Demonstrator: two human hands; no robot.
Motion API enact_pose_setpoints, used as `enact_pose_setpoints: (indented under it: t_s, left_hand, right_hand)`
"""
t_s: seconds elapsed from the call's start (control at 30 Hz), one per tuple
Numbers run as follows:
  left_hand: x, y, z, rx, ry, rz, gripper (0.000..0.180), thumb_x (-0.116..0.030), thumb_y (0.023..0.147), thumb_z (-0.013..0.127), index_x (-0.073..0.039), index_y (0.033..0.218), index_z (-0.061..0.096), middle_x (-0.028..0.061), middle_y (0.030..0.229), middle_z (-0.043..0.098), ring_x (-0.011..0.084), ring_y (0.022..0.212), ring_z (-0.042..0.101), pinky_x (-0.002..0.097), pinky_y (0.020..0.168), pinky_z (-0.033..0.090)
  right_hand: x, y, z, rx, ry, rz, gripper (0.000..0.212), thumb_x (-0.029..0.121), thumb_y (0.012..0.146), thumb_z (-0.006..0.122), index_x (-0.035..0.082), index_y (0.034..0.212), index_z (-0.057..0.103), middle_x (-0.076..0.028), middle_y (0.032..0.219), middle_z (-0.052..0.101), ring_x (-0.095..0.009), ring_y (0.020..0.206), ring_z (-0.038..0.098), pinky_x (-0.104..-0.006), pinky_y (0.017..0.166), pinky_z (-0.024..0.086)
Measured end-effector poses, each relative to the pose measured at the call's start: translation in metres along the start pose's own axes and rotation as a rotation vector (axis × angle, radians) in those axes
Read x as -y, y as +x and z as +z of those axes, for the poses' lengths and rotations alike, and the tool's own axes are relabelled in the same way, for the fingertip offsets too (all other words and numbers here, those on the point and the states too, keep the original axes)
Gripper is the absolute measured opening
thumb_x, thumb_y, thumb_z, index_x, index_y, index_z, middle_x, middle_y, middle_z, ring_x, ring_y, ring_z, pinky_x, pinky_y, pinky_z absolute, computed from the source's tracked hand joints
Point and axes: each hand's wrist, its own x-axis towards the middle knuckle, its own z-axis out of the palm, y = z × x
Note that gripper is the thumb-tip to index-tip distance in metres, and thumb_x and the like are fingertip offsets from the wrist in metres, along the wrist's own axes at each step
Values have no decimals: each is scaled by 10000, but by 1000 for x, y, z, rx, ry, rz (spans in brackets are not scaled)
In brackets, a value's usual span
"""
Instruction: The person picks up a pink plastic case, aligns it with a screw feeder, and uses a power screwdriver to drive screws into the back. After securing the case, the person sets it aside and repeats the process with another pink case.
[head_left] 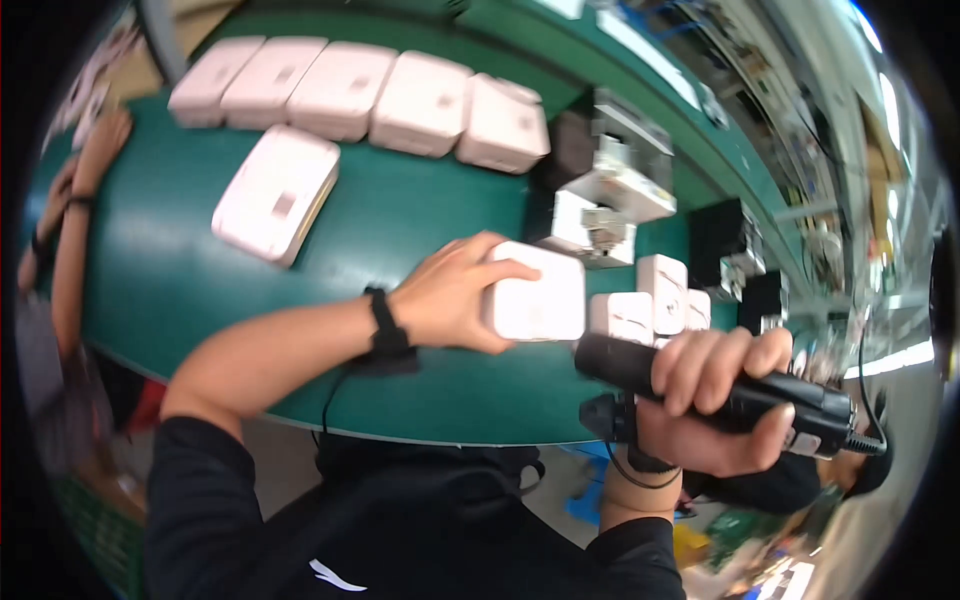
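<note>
My left hand (460, 290) grips a white square casing (540, 300) with rounded corners, thumb and fingers round its left side. In my right hand (715, 400) is a black corded electric screwdriver (625, 362), held nearly level with its front end pointing left toward the casing. The fingers wrap round its barrel, and a cable (868, 440) leaves its rear end. The screwdriver's front end is close to the casing's lower right corner; whether they touch, I cannot tell. Small white units (622, 315) sit just right of the casing, partly hidden by my right hand.
Several white casings (340, 90) stand in a row along the back of the green table (400, 200); another casing (278, 195) lies before them. Black and metal fixtures (605, 215) stand at the back right. Another person's hands (100, 150) rest at the far left edge.
</note>
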Motion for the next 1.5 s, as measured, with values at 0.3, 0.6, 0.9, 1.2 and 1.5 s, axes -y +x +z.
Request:
enact_pose_setpoints:
  t_s: [0.3, 0.6, 0.9, 1.2, 1.5]
  left_hand:
    - [-84, 50, 14, 478, -521, -464, 604, -462, 873, 698, -74, 1315, 563, 71, 1201, 629, 168, 1012, 627, 309, 783, 538]
    - [-132, 195, 131, 1023, -462, -697, 761, -732, 950, 368, -105, 1319, 595, 66, 937, 723, 149, 772, 688, 260, 522, 450]
    - [-129, 136, 95, 233, 201, 58, 547, -420, 896, 717, 5, 1228, 622, 160, 1222, 631, 216, 846, 706, 332, 777, 555]
    - [-27, -73, -105, -353, 1260, -315, 598, -281, 809, 788, -83, 1325, 559, 234, 1383, 509, 407, 1259, 509, 493, 1021, 428]
    - [-66, -83, -63, 208, 779, 58, 738, -348, 745, 813, -116, 1384, 526, 243, 1437, 454, 446, 1347, 414, 557, 1110, 342]
  right_hand:
    - [88, -115, -107, -43, 97, 84, 406, 332, 870, 716, 35, 953, 452, -63, 574, 540, -198, 440, 537, -326, 430, 465]
    - [98, -170, -124, -241, 259, 153, 388, 223, 845, 761, 0, 1021, 497, -102, 707, 584, -209, 620, 569, -379, 625, 494]
    - [79, -187, -157, -249, 118, 162, 421, 269, 847, 767, 16, 1005, 470, -91, 658, 555, -203, 538, 544, -357, 528, 480]
    - [61, -179, -186, -336, 127, 192, 479, 362, 862, 758, 56, 1017, 424, -63, 619, 516, -183, 452, 487, -319, 429, 430]
    - [27, -55, -127, -192, 15, 69, 373, 415, 955, 597, 97, 1029, 416, -31, 636, 492, -152, 460, 473, -306, 482, 448]
